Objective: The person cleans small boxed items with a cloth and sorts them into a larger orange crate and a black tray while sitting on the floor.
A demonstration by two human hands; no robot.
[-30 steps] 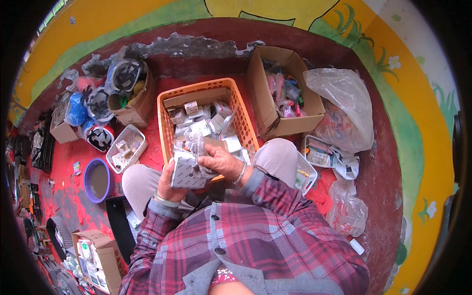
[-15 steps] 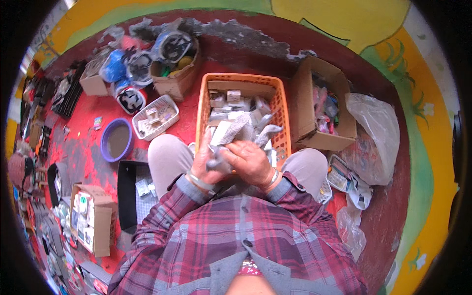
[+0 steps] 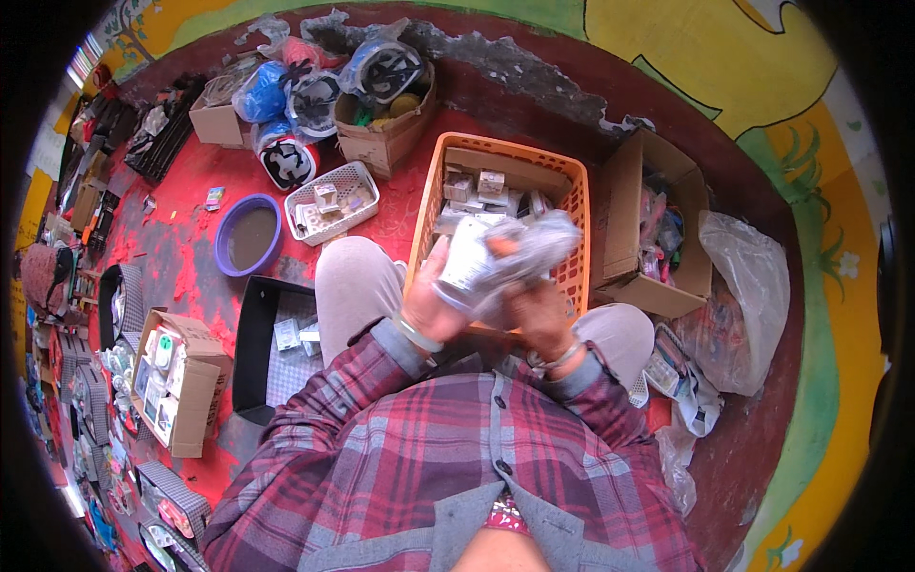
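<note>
Both hands are raised in front of the chest, clamped together on one clear plastic packet [image 3: 505, 259] of small grey-white parts. The left hand [image 3: 431, 307] grips the packet's left end, fingers wrapped up its side. The right hand [image 3: 538, 315] holds it from beneath, thumb across the crumpled film. The packet is blurred; its contents cannot be made out.

Directly beyond the hands sits the orange basket [image 3: 562, 181], holding small boxes and similar packets. Beyond and right of the right hand stands an open carton [image 3: 624, 205] with mixed goods, then a clear bag [image 3: 748, 286] further right. Left of the left hand, on the red floor [image 3: 191, 191], are a black tray [image 3: 250, 343], a purple bowl [image 3: 246, 238] and a white perforated tray [image 3: 329, 195].

Assessment: the film looks thin and slack, so the packet will sag and shed parts if torn. Best practice is to keep the right hand supporting it from below, hold it over the basket so that any spill lands inside, and work the film with fingertips rather than pull the ends apart.
</note>
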